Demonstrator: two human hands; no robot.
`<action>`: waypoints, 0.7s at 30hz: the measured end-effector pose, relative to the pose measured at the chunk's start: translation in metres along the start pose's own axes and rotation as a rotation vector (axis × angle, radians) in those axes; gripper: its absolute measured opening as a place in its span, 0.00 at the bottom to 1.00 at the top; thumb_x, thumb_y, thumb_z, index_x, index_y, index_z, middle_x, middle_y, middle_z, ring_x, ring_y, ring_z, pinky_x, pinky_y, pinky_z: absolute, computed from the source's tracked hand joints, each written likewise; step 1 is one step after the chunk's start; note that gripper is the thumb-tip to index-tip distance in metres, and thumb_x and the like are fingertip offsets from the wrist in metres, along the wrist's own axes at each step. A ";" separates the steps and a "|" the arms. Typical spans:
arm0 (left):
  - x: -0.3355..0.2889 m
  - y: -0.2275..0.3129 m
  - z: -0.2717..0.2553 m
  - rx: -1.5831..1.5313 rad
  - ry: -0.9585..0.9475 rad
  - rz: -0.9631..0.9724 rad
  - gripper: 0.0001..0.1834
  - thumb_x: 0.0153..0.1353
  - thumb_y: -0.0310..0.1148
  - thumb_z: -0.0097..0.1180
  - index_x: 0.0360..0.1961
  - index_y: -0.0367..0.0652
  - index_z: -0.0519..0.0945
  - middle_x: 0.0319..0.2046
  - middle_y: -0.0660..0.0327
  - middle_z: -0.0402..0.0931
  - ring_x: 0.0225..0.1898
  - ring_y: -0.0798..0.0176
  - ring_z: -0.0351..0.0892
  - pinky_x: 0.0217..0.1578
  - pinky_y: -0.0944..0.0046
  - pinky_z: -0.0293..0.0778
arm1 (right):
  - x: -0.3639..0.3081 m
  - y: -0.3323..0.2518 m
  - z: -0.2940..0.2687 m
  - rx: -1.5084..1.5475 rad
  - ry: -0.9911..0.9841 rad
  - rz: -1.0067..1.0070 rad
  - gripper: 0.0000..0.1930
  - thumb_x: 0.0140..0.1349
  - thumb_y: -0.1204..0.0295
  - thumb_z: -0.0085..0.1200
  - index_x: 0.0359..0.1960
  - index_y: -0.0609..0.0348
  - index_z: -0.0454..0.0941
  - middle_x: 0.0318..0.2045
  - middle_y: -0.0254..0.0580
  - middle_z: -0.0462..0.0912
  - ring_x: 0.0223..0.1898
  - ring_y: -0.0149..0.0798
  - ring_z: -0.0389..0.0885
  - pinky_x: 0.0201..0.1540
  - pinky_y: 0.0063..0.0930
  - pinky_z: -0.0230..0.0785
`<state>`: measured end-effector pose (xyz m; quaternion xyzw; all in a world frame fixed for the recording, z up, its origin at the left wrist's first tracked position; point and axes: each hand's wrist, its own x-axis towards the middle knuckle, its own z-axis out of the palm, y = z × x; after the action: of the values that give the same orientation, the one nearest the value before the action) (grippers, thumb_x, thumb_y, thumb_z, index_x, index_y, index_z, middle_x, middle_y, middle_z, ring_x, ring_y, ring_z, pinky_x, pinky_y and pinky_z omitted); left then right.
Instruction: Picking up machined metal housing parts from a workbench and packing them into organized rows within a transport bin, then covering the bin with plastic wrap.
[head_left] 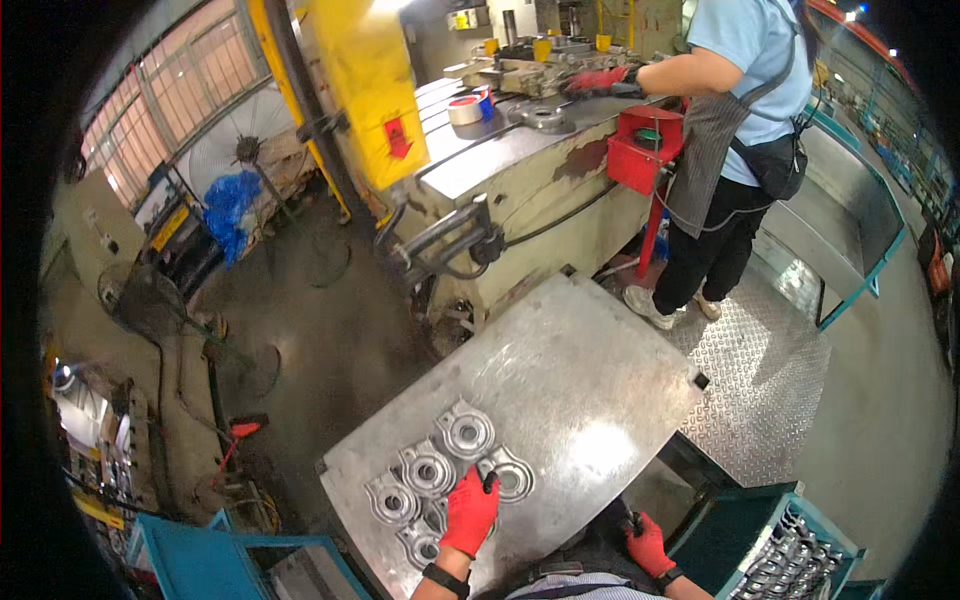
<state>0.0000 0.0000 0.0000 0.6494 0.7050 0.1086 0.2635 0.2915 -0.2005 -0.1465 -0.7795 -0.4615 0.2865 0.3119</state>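
Note:
My left hand, in a red glove with dark fingertips, reaches over a metal table. Its fingers are closed on the near-left edge of a round metal flange with a hole in its middle. Several similar flanges lie flat beside it, among them one farther off and one to the left; another is partly hidden under my hand. My right hand, also red-gloved, is low beyond the table's near right edge. Its fingers are curled, and what they hold, if anything, is hidden against dark surroundings.
At right stands a blue-framed bin with stacked metal parts. Another blue cart is at lower left. A co-worker works at a machine bench ahead, beside a red control box. A yellow machine post rises at left.

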 end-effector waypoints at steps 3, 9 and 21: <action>0.014 0.047 -0.033 -0.047 0.172 0.214 0.29 0.56 0.46 0.59 0.53 0.37 0.72 0.37 0.44 0.77 0.40 0.43 0.78 0.40 0.51 0.73 | 0.008 0.009 -0.007 0.034 -0.005 0.030 0.15 0.55 0.74 0.55 0.45 0.61 0.73 0.36 0.57 0.81 0.41 0.55 0.80 0.41 0.40 0.71; 0.111 0.198 -0.089 -0.139 0.285 0.429 0.29 0.53 0.46 0.62 0.51 0.38 0.74 0.39 0.45 0.78 0.41 0.45 0.78 0.42 0.53 0.73 | 0.064 0.047 -0.048 0.147 0.067 0.170 0.15 0.54 0.71 0.55 0.43 0.61 0.75 0.37 0.60 0.80 0.44 0.59 0.78 0.45 0.42 0.70; 0.319 0.362 -0.166 -0.192 0.423 0.570 0.24 0.54 0.45 0.61 0.48 0.41 0.77 0.32 0.52 0.80 0.33 0.53 0.79 0.36 0.58 0.73 | 0.101 0.129 -0.108 0.203 0.097 0.563 0.14 0.57 0.65 0.55 0.38 0.64 0.74 0.34 0.56 0.80 0.40 0.59 0.77 0.42 0.44 0.69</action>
<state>0.2199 0.3902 0.2451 0.7553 0.5214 0.3749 0.1309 0.4820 -0.1821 -0.1898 -0.8545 -0.1810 0.3686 0.3182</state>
